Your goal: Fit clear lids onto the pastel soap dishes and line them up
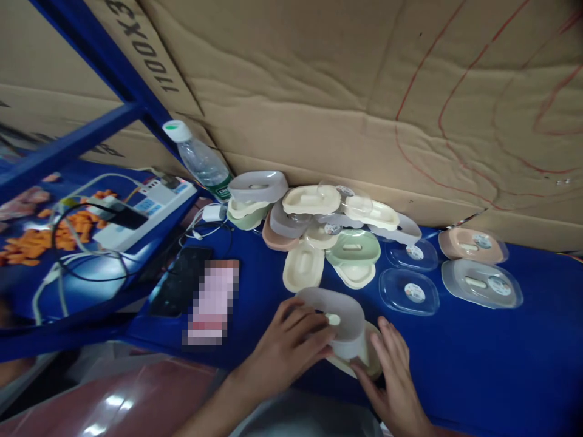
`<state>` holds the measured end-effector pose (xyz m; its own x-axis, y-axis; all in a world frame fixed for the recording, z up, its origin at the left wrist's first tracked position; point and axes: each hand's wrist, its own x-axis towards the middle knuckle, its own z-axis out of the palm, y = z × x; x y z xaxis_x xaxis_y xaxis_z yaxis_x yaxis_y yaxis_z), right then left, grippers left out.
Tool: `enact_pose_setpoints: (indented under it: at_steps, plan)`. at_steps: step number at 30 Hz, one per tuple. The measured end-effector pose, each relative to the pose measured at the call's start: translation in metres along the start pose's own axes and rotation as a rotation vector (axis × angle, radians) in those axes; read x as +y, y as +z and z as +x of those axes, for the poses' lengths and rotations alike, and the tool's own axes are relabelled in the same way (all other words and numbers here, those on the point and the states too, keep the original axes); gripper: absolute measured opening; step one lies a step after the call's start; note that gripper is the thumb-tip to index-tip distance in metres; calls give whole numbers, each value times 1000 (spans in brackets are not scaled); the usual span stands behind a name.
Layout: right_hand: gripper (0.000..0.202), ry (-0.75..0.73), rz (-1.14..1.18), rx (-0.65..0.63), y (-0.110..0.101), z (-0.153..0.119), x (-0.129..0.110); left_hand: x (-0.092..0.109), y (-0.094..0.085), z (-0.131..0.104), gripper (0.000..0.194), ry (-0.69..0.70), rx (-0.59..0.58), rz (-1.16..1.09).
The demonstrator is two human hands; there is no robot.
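Observation:
In front of me is a pale grey plastic soap box, with a small cream oval piece at its inner near side. My left hand grips the box by its left and near side, fingers curled over the rim close to that piece. Partly beneath the box, to its right, lies a cream wavy-edged tray. My right hand holds this tray's right end between thumb and fingers. The undersides of box and tray are hidden.
Behind lies a heap of cream trays and coloured boxes, including a green one. Clear lids and lidded boxes sit right. Phones, a power strip, orange pieces and a bottle are left. Cardboard stands behind.

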<state>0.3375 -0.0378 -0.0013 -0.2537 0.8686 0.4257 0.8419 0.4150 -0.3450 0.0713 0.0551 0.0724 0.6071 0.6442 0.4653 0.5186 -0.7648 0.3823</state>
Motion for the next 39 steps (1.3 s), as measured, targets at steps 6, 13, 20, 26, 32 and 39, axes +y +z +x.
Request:
enact_pose_setpoints:
  at_steps: [6, 13, 20, 26, 32, 39]
  plan:
    - [44, -229, -27, -198, -7, 18, 4, -38, -18, -36, 20, -193, 231, 218]
    - [38, -186, -68, -206, -14, 33, -4, -58, -11, -52, 22, -348, 239, 256]
    - [47, -3, -152, -112, -51, 46, 37, -56, 13, -54, 22, -394, 239, 203]
    - [49, 360, -464, 100, -99, 22, 163, -51, 14, -49, 25, -291, 215, 137]
    - [59, 388, -438, 145, -100, 9, 217, -9, 33, -2, 29, -66, 166, 136]
    - [61, 333, -343, 291, -104, 10, 214, 24, 70, 37, 23, -92, -14, 196]
